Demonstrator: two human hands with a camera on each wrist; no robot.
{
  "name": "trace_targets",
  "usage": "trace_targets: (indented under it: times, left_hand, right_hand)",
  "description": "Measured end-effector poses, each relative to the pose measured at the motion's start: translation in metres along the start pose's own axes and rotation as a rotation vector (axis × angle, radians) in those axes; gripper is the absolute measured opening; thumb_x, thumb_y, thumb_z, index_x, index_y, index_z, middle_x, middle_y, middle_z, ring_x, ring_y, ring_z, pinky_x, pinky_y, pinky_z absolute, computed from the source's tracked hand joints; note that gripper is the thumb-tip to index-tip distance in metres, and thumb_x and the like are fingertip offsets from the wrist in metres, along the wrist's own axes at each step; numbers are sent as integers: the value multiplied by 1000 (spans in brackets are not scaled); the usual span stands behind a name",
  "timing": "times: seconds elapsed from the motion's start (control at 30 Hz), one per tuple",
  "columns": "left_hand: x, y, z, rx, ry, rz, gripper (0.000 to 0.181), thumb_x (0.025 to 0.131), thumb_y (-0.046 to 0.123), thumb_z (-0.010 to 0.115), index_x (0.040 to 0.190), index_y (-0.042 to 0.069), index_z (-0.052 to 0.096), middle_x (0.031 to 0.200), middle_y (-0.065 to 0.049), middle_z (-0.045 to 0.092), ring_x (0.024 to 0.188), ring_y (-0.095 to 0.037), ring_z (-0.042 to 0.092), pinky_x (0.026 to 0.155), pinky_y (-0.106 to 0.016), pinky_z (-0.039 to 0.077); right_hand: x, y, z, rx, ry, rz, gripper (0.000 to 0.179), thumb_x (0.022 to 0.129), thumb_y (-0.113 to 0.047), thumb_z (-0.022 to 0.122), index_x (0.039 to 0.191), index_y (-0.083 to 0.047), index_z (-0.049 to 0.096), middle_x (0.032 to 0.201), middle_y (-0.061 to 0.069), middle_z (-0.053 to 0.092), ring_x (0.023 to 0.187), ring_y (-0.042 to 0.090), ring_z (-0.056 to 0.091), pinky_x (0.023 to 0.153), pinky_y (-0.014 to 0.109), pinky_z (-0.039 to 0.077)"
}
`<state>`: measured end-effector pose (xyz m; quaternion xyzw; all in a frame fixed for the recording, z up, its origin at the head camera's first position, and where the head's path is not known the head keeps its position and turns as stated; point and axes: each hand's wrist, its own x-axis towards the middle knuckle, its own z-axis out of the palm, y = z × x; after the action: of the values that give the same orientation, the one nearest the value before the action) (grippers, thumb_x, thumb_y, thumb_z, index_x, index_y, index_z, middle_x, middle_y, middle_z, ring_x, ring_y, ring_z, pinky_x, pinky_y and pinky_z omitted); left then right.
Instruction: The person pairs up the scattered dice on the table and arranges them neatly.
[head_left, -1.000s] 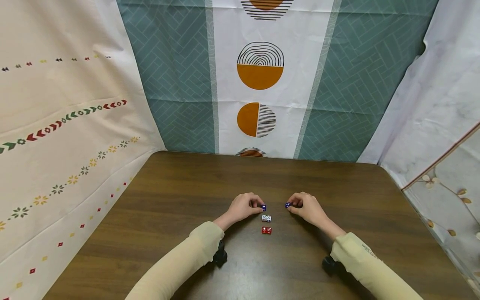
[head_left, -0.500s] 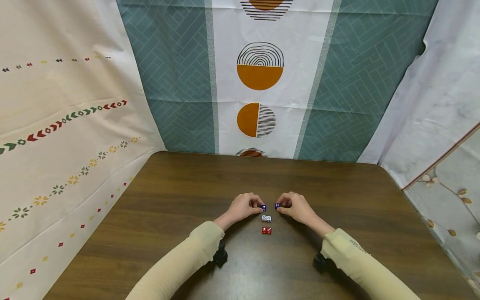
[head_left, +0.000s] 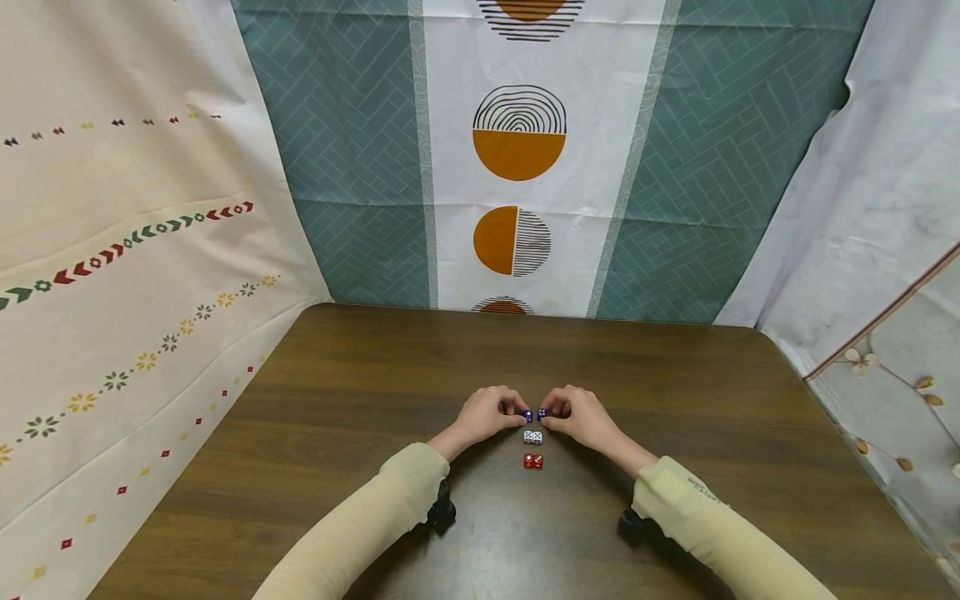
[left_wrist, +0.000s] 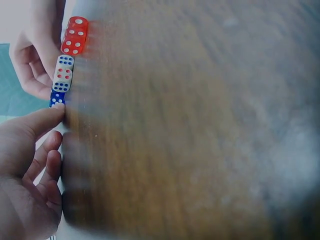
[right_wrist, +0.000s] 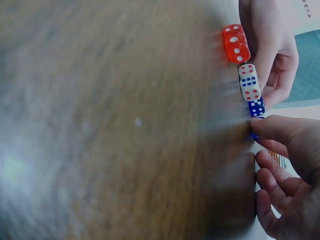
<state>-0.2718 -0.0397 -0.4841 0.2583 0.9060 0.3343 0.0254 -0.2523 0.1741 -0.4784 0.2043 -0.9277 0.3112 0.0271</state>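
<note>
My left hand [head_left: 486,413] pinches a blue die [head_left: 528,416] between thumb and index finger, low on the table. Facing it, my right hand [head_left: 583,417] pinches a second blue die [head_left: 542,414]. In the head view a narrow gap lies between the two blue dice. Just nearer to me, a pair of white dice [head_left: 532,437] sits side by side, and nearer still is a pair of red dice [head_left: 533,462]. The wrist views show white spots on the left hand's blue die [right_wrist: 256,107]; fingertips partly cover both blue dice.
The brown wooden table [head_left: 360,367] extends around both hands. A patterned cloth [head_left: 360,167] hangs behind its far edge, with a cream cloth [head_left: 135,250] at the left and a pale one [head_left: 840,217] at the right. Each wrist carries a black device [head_left: 441,508].
My right hand has slid left with its blue die, narrowing the gap to the other blue die. The left hand and the white and red dice have stayed in place.
</note>
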Motion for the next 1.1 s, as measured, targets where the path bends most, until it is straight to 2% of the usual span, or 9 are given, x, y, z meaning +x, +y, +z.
trace_targets:
  times: [0.17,1.1]
  left_hand:
    - [0,-1,1,1,2,-1,10,85,23,78,94,20,77,75,5,60,62,-4,46,57,-20,34]
    - [0,-1,3,9,14,3,10,86,24,78,95,20,77,74,5,60,61,-4,45,56,-19,33]
  right_hand:
    - [0,-2,3,9,-19,11,12,83,-18,80,93,-16,74,80,0,62,73,9,54,66,26,44]
    - [-1,-1,6,35,-14,38,12,82,-20,80,91,-17,73,80,-1,61,73,10,52,68,27,43]
